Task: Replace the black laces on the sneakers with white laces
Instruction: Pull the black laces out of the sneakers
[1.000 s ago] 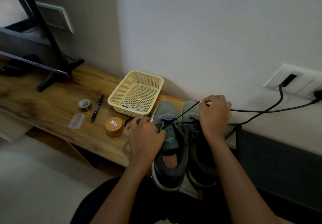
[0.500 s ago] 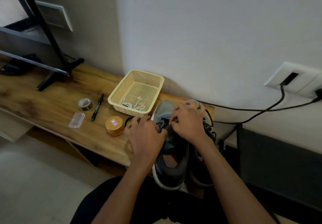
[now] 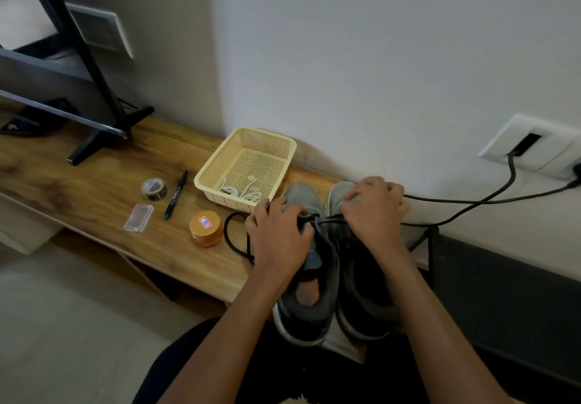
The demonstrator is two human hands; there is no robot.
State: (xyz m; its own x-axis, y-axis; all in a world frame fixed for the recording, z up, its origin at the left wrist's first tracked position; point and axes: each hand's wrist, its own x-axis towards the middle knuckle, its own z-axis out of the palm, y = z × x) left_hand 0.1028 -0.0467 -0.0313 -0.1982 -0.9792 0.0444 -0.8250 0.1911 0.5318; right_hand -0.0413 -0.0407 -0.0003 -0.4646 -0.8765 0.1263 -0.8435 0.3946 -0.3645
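Wooden bench [image 3: 94,189]: your left hand [image 3: 276,234] grips the grey fabric sneakers [image 3: 306,197], right hand [image 3: 374,211] pinches the thin black lace [image 3: 330,218]. Unlacing step; next pull it free, then white laces [image 3: 239,190] from cream basket [image 3: 217,167].

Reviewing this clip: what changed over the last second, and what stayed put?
The right hand dropped from its raised pull back to the left sneaker, pinched the black lace afresh and is drawing it rightward again. The left hand stayed holding that sneaker; right sneaker, basket, pen, tape and jar unmoved.
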